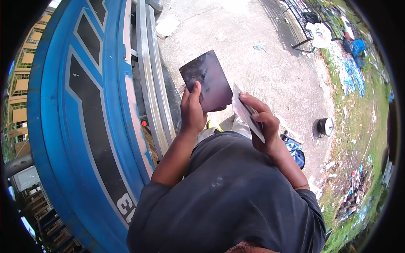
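- Dark panel [213, 80]: a flat, square-cornered sheet, raised above the concrete ground [278, 63] in front of the wearer's chest. From my remote seat I judge the height is chosen to bring its face under the eyes.
- Left hand [194, 111]: fingers gripping the panel by its lower left edge, thumb laid on the face, the others mostly hidden behind. I read this as support from beneath, leaving most of the face uncovered.
- Right hand [265, 122]: fingers closed on a pale thin piece [247, 111], fingertips along its outer side; I cannot see the thumb. The piece tilts with its upper end just beside the panel's right corner; whether they touch, I cannot tell.
- Blue vehicle side [55, 126] and metal rails [144, 50]: along the ground's left edge, apart from both held things; the hands, I judge, have free room beside them.
- Dark cylinder with a pale end [325, 126]: near the ground's right edge, beside the grass [371, 122].
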`<action>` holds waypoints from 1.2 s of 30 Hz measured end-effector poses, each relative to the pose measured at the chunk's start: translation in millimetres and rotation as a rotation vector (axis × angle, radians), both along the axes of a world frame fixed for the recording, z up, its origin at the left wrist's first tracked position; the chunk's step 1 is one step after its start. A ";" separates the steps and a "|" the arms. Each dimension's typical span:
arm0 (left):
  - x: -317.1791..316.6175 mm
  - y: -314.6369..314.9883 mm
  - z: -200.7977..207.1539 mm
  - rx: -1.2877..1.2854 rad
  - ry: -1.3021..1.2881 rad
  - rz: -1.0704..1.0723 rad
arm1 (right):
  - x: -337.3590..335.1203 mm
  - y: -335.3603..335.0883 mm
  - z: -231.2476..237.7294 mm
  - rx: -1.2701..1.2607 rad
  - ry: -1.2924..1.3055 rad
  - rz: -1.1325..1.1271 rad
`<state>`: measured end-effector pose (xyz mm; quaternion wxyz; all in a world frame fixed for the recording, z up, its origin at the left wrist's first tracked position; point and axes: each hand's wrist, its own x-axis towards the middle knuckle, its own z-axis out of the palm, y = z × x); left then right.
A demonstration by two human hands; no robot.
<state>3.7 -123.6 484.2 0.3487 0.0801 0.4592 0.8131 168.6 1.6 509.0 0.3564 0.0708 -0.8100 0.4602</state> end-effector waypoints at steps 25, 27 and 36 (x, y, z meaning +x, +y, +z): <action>-39.0 -8.5 54.1 -0.240 0.560 -0.408 | 27.2 81.8 10.9 -0.558 -0.508 -0.192; -35.4 -4.6 59.6 -0.225 0.597 -0.453 | 12.0 86.3 22.1 -0.410 -0.524 -0.221; -40.2 -1.3 47.8 0.037 0.310 0.051 | -2.2 41.4 23.2 -0.235 -0.624 0.190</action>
